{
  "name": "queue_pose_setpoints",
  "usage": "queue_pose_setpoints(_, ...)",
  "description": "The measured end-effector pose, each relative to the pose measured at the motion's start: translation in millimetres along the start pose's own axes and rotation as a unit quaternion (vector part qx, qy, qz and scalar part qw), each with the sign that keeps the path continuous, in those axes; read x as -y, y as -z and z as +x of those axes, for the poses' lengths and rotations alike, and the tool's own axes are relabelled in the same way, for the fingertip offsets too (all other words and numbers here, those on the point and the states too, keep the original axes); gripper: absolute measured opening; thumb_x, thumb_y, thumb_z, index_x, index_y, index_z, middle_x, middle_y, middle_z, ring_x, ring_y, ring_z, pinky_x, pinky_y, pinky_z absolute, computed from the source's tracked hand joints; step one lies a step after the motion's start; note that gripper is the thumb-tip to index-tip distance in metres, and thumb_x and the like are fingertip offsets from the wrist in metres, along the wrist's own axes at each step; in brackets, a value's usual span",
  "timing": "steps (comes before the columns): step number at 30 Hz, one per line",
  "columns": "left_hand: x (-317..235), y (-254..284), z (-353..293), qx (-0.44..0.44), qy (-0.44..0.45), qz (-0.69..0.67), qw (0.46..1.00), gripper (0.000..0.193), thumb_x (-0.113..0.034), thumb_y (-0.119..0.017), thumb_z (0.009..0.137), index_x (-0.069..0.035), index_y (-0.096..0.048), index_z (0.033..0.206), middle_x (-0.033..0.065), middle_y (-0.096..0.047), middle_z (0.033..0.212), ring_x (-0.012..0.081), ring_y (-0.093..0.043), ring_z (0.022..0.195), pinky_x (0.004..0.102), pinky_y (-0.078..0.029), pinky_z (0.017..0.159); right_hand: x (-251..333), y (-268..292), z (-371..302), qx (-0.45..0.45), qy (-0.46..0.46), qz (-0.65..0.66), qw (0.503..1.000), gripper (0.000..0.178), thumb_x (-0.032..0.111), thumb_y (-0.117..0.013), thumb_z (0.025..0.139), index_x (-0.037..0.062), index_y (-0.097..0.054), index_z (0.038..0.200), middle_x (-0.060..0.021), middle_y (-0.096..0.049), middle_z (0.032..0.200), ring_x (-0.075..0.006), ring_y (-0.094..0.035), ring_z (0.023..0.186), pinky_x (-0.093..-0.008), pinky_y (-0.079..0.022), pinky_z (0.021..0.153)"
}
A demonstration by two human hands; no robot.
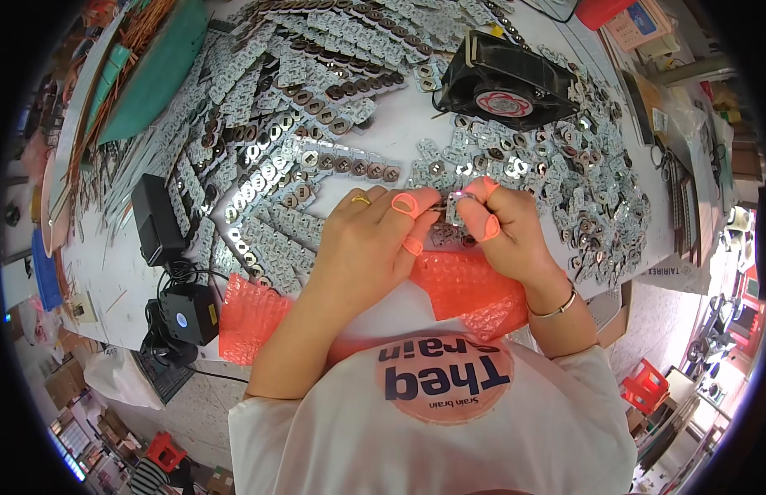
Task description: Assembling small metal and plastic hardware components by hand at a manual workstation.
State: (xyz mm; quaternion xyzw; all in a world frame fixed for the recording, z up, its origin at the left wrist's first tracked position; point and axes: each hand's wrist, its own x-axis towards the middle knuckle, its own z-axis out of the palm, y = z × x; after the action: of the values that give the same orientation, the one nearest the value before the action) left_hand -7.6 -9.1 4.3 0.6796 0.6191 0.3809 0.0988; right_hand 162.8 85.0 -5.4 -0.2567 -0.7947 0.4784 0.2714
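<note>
My left hand (368, 231) and my right hand (515, 231) meet over the near middle of the table, both with orange finger cots on some fingertips. Between the right thumb and forefinger is a small silvery metal part (452, 209). The left fingertips are pinched together at its left side, and what lies inside them is mostly hidden. Beyond the hands, a short row of metal parts with round dark centres (350, 164) lies on the white table (399, 142). Loose single parts (597, 190) are heaped to the right. Under my wrists lies orange-red bubble wrap (469, 285).
A black box fan (511, 78) stands at the far right among the parts. Joined strips of parts (276, 235) cover the left side. A green tray (156, 78) holds copper-coloured strips. Black power adapters (189, 313) with cables sit at the left edge.
</note>
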Motion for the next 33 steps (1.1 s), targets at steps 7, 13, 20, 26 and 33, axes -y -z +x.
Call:
queue_pose_setpoints(7, -1, -2, 2, -0.042, -0.020, -0.014, 0.999, 0.022, -0.008, -0.069, 0.076, -0.007, -0.064, 0.097, 0.0060, -0.062, 0.074, 0.0218, -0.056, 0.060, 0.0327, -0.043, 0.056, 5, 1, -2, -0.025, -0.066, 0.090, 0.993, 0.021, 0.017, -0.054, 0.093, 0.0032, -0.052, 0.078, 0.0064, -0.042, 0.061, -0.0020, -0.035, 0.055, -0.0193, -0.031, 0.048)
queue_pose_setpoints(13, -2, -7, 2, -0.026, -0.025, 0.037, 0.999, 0.022, -0.008, -0.069, 0.076, -0.009, -0.066, 0.098, 0.0049, -0.063, 0.076, 0.0206, -0.057, 0.061, 0.0308, -0.042, 0.055, 7, 5, -1, -0.027, -0.103, 0.066, 0.992, 0.019, 0.017, -0.056, 0.092, 0.0009, -0.057, 0.081, 0.0037, -0.047, 0.062, -0.0034, -0.041, 0.054, -0.0210, -0.035, 0.048)
queue_pose_setpoints(20, -4, -15, 5, -0.015, 0.021, -0.102, 0.994, 0.019, -0.009, -0.066, 0.080, -0.005, -0.064, 0.098, 0.0099, -0.062, 0.078, 0.0263, -0.059, 0.062, 0.0326, -0.047, 0.055, 2, 31, 3, 0.055, -0.054, -0.067, 0.995, 0.015, 0.015, -0.061, 0.088, 0.0005, -0.067, 0.086, -0.0070, -0.058, 0.063, -0.0127, -0.052, 0.053, -0.0250, -0.041, 0.051)
queue_pose_setpoints(26, -11, -7, 9, 0.115, 0.167, -0.211, 0.956, 0.019, -0.008, -0.066, 0.082, 0.002, -0.062, 0.098, 0.0106, -0.064, 0.082, 0.0130, -0.062, 0.068, 0.0236, -0.048, 0.060, 5, 49, -3, 0.064, -0.089, -0.035, 0.993, 0.015, 0.014, -0.063, 0.086, 0.0000, -0.069, 0.088, -0.0056, -0.059, 0.061, -0.0117, -0.052, 0.052, -0.0241, -0.041, 0.050)
queue_pose_setpoints(33, -2, -6, 6, 0.125, 0.166, -0.334, 0.919, 0.020, -0.007, -0.070, 0.080, 0.001, -0.061, 0.096, 0.0056, -0.064, 0.085, 0.0089, -0.060, 0.069, 0.0231, -0.049, 0.062, 7, 54, -2, 0.123, -0.074, 0.035, 0.989, 0.015, 0.015, -0.064, 0.085, 0.0005, -0.067, 0.082, -0.0055, -0.056, 0.058, -0.0084, -0.047, 0.052, -0.0238, -0.038, 0.048)
